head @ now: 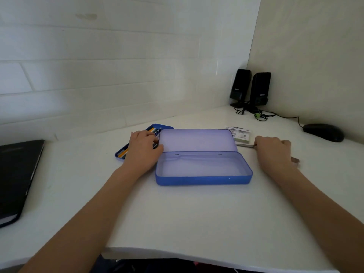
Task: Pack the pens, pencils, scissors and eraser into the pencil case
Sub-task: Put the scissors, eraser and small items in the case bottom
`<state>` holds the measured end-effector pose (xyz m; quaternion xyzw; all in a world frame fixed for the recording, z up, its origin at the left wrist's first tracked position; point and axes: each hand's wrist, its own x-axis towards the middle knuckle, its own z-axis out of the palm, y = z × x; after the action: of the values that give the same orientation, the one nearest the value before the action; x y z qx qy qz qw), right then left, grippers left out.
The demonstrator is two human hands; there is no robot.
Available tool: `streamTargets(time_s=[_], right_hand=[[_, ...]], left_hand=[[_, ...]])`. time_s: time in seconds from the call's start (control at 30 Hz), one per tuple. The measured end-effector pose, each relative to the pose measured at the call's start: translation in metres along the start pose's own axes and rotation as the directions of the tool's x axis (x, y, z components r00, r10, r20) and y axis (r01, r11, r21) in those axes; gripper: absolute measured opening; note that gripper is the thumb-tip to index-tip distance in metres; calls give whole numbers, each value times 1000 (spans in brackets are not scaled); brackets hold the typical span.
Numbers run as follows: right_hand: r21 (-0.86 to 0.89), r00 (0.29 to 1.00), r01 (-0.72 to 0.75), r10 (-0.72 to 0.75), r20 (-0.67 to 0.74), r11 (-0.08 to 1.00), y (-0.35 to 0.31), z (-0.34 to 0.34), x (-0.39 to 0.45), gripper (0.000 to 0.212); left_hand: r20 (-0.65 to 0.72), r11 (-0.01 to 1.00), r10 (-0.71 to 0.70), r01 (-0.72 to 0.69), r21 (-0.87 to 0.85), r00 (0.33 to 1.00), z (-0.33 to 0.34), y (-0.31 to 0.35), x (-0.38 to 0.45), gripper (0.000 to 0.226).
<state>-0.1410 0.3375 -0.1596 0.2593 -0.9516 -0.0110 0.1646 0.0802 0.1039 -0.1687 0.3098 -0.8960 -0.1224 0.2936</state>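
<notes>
From the head view, the blue pencil case (203, 168) lies open and empty between both hands so it can be filled: the left hand (142, 148) curls over pens and pencils (123, 152) in a blue tray (120, 154), the right hand (272, 149) grips what look like scissors (244, 145).

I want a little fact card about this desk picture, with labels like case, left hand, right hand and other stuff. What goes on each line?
case: blue pencil case lies open on the white desk, nothing inside
left hand: left hand reaches over a blue tray of pens and pencils
right hand: right hand curls round a thin metal item, probably the scissors
eraser: not clearly seen
other stuff: two black speakers, black mouse, dark laptop, small packet
</notes>
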Motion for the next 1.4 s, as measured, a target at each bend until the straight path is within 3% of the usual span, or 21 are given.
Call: streamTargets(time_s=[0.17, 0.4, 0.6, 0.7, 0.8, 0.9, 1.0, 1.07, 1.27, 1.4], right_hand=[[2, 995, 62, -62, -76, 998, 1, 2, 0, 27], [44, 978, 117, -107, -177, 992, -5, -4, -8, 41], [197, 942, 149, -78, -327, 969, -18, -15, -14, 34], [345, 917, 249, -106, -385, 905, -24, -25, -21, 24], [486, 878, 441, -249, -410, 755, -35, -41, -35, 23], [568, 824, 562, -469, -318, 602, -52, -49, -54, 23], [509, 723, 660, -650, -234, 552, -67, -48, -69, 26], [508, 706, 668, -678, -203, 543, -69, -50, -72, 28], [681, 817, 454, -573, -61, 574, -62, -49, -66, 13], [705, 825, 414, -565, -23, 575, -60, -47, -62, 5]], left_hand=[[-32, 997, -21, 19, -69, 999, 2, 2, 5, 14], [-102, 997, -64, 60, -37, 993, 5, 1, 2, 16], [-99, 996, -83, 80, -30, 992, 4, 4, 0, 19], [-98, 994, -107, 104, -43, 989, 2, 6, -2, 20], [-84, 993, -111, 108, -38, 990, 1, 7, -1, 20], [-86, 990, -128, 123, -64, 988, -1, 11, -3, 21], [-87, 989, -135, 128, -73, 987, -2, 13, -4, 21], [-81, 989, -132, 126, -74, 988, -1, 11, -2, 20], [-73, 991, -126, 122, -64, 989, 3, 6, 1, 17], [-67, 990, -131, 127, -55, 989, 3, 5, 2, 16]])
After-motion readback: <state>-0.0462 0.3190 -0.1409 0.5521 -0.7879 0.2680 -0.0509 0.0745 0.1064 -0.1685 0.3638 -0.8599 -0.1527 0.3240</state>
